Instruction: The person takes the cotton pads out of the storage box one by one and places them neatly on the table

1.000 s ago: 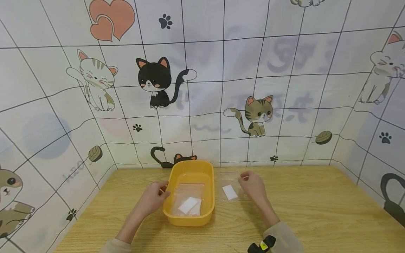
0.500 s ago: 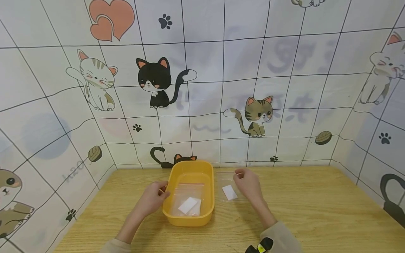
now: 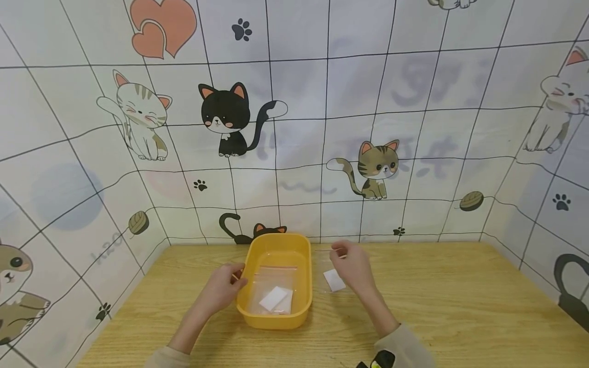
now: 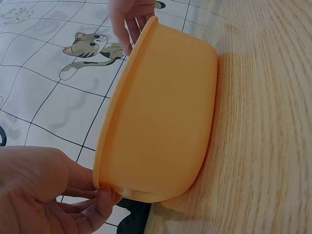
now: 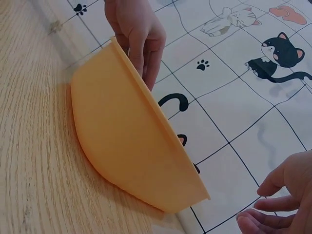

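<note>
My left hand (image 3: 218, 289) grips the left rim of a yellow plastic tub (image 3: 302, 301), its thumb and fingers at the rim in the left wrist view. Clear zip bags (image 3: 259, 291) with white cards in them lie inside the tub. To the tub's right, another clear zip bag (image 3: 326, 260) lies flat with a white card (image 3: 334, 280) in it. My right hand (image 3: 354, 268) is at that bag's top edge, fingers curled, pinching along the zip line. The clear film between the fingertips is hard to see, and the hand covers the bag's right part.
The tub stands on a wood-grain table (image 3: 460, 301). A white grid-patterned cloth (image 3: 299, 143) with cartoon cats rises behind the table and at both sides. The tub's far end is close to this backdrop.
My right hand has moved left along the top edge of the zip bag, while the bag stays in place. My left hand and the tub have not moved.
</note>
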Demonstrator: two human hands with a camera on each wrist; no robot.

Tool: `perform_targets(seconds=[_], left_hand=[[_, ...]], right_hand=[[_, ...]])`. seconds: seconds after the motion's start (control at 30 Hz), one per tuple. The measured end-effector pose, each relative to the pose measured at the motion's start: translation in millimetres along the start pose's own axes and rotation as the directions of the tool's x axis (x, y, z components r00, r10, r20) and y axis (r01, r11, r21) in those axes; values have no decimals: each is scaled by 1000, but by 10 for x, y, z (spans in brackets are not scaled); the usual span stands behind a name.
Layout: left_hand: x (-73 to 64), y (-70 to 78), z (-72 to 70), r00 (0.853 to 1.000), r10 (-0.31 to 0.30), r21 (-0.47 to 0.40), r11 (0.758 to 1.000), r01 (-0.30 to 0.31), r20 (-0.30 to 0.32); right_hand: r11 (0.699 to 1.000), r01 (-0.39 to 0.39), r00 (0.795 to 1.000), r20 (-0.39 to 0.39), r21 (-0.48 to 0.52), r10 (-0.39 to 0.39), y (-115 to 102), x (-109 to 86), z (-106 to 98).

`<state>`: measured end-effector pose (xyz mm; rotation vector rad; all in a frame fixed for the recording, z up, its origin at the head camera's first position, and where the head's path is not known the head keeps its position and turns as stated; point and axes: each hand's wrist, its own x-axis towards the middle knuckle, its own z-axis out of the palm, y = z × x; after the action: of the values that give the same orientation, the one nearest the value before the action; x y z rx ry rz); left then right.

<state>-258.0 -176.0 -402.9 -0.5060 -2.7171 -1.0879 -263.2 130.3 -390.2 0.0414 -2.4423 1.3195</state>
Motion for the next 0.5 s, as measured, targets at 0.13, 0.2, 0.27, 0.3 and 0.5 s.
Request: perform_targets(seconds=[0.13,0.2,0.27,0.3,0.5], left_hand=[[0,3,-5,1000,2,7,1000,-2,5],[0,2,-5,1000,1,8,1000,-1,4],[1,-3,-3,1000,0,9,1000,0,4],[2,-5,-2,1000,0,8,1000,0,3],[4,-4,-5,1000,3,5,1000,-3,4]], right_hand=[[1000,19,1000,3,23,-19,-56,-27,16],[999,31,1000,3,30,-31,-87,-44,23],[998,40,999,3,38,-40,-119,-62,31],[998,44,999,5,41,-44,-133,-70,37],[997,48,998,37,63,-51,-198,-112,89]])
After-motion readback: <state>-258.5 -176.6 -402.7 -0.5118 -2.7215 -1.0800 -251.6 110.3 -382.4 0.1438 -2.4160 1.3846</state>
